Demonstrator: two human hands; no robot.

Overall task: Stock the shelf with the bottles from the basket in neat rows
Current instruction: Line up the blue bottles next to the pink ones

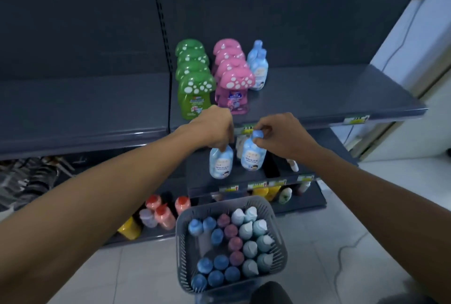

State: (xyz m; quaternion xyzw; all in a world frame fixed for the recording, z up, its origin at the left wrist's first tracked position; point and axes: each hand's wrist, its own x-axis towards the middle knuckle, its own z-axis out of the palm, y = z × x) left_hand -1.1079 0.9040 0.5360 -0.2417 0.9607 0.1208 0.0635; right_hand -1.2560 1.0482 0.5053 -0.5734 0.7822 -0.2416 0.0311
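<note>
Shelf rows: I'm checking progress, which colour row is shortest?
The light blue bottle row at the right; green mushroom-capped bottles and pink ones run longer.

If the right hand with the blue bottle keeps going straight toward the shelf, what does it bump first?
Probably the shelf's front edge, since the right hand sits just below it; lifted clear, the blue bottles behind. Depth is unclear.

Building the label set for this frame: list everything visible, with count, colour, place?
green bottles: four, one row, shelf left
pink bottles: four, row beside green
blue bottles on shelf: two or so, right of pink
shelf: one, dark grey
held bottles: two, light blue, below shelf edge
basket: one, grey, on floor; blue, pink, teal caps inside
lower shelf bottles: several, red, yellow, white
left hand: grip on one bottle
right hand: grip on other's cap
</note>
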